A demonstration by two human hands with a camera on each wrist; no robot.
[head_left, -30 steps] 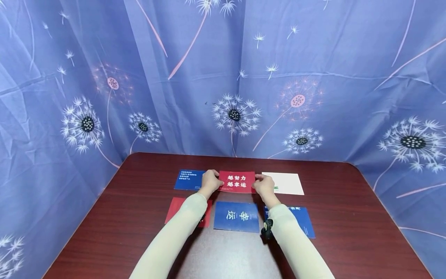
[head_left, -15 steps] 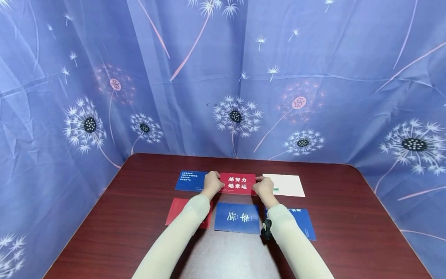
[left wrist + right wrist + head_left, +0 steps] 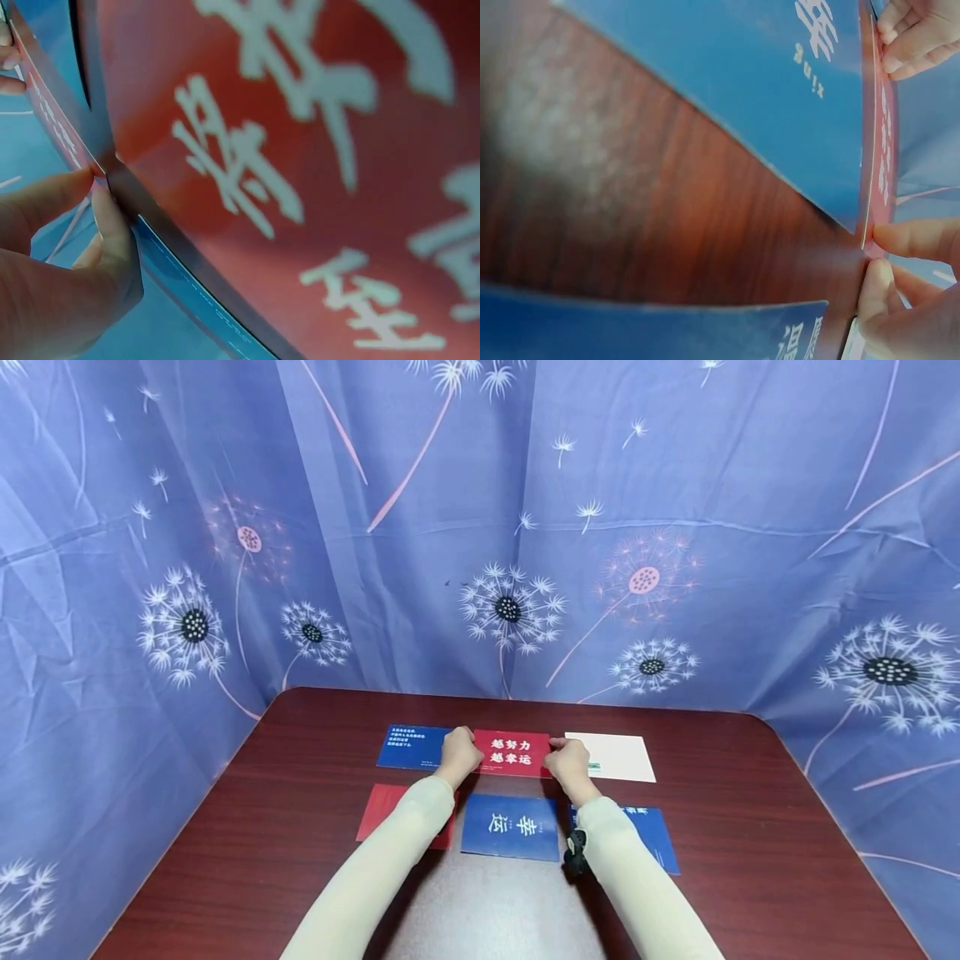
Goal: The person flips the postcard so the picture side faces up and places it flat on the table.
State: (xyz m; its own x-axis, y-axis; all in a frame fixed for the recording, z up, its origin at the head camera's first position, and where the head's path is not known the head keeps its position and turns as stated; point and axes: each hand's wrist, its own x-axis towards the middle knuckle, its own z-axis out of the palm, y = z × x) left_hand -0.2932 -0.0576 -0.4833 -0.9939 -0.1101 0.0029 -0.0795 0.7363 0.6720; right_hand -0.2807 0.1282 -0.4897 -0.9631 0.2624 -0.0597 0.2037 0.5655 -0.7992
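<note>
A red card with white characters (image 3: 513,753) is at the middle of the far row, held at both ends. My left hand (image 3: 459,758) pinches its left edge, thumb and forefinger meeting there in the left wrist view. At the opposite end my right hand (image 3: 570,767) pinches the right edge near a corner, as the right wrist view shows. A blue card (image 3: 408,747) lies partly under the left hand. Beside the right hand is a white card (image 3: 621,757), part of it covered by that hand.
Nearer me lie a second red card (image 3: 380,807), partly hidden by the left sleeve, a blue card (image 3: 510,828) in the middle, and another blue card (image 3: 656,837) behind the right sleeve. A dark wood table (image 3: 247,827) carries them. A blue dandelion curtain (image 3: 420,635) hangs behind.
Both hands keep their hold on the red card's two ends. Only a slight shift of the whole head view shows; the other cards stay where they were.
</note>
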